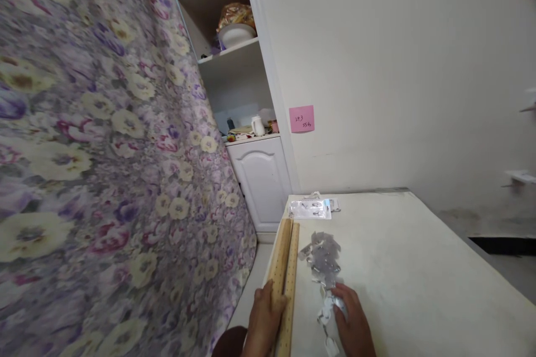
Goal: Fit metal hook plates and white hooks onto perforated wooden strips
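At the near end of two long tan wooden strips (288, 256), dotted with rows of small holes, the left hand (263, 318) is wrapped closed around them, holding them along the edge of the cream matte table (419, 279). Just right of the strips, the right hand (354, 323) lies palm-down on a loose heap of small clear plastic packets (324, 259); whether its fingers pinch one I cannot tell. It reads as steadying and sorting. Lifting one thin, slick packet would need a fingertip pinch. Beyond the strips' far end lies a flat clear blister pack (310, 209).
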Demonstrator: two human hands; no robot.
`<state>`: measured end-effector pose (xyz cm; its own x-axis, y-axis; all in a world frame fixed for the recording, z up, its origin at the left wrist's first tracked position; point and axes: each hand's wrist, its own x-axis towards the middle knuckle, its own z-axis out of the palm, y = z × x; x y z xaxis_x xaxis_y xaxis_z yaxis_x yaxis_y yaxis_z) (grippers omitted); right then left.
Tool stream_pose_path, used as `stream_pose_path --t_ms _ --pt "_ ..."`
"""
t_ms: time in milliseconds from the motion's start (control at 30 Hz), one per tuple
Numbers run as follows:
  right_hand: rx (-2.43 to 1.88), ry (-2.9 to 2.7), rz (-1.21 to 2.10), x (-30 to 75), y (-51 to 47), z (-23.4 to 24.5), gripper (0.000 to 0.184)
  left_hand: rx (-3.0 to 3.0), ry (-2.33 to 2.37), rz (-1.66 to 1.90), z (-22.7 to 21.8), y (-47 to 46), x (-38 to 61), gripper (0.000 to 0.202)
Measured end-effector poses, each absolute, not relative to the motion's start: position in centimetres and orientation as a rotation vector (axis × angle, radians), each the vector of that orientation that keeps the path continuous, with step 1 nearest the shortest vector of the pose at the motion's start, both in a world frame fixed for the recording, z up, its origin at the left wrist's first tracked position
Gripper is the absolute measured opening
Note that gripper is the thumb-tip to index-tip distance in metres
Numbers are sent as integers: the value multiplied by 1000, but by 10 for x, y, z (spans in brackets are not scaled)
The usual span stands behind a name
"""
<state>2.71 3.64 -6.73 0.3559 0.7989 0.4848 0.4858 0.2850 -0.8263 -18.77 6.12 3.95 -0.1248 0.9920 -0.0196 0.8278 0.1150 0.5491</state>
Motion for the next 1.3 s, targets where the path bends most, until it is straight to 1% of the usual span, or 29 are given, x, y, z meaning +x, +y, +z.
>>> stream_pose_path --t_ms 67,200,300,433,500,633,667,1033,1300 --pt "-1360 -1295 318 27 36 -67 28 1894 2076 452 41 59 -185 61" --pt "-1358 -1301 333 27 35 -65 28 2033 2245 199 43 56 -180 48" --pt "-1363 -1302 338 27 34 -64 29 2084 2280 181 42 54 -176 41" --pt "-1372 -1298 336 28 32 -61 28 2140 2301 192 39 52 -170 41" --pt "-1370 -1296 329 27 32 -60 28 2147 2321 231 38 53 -167 46" --pt "-1371 -1305 322 26 33 -60 28 2041 2348 215 33 57 -159 76" --pt "-1370 -1308 317 26 33 -61 28 2017 2347 194 32 59 -157 79" --pt "-1361 -1324 214 26 38 -66 26 1952 2375 112 39 111 -142 85" --pt "-1355 -1328 192 27 41 -71 25 1968 2408 123 37 118 -140 76"
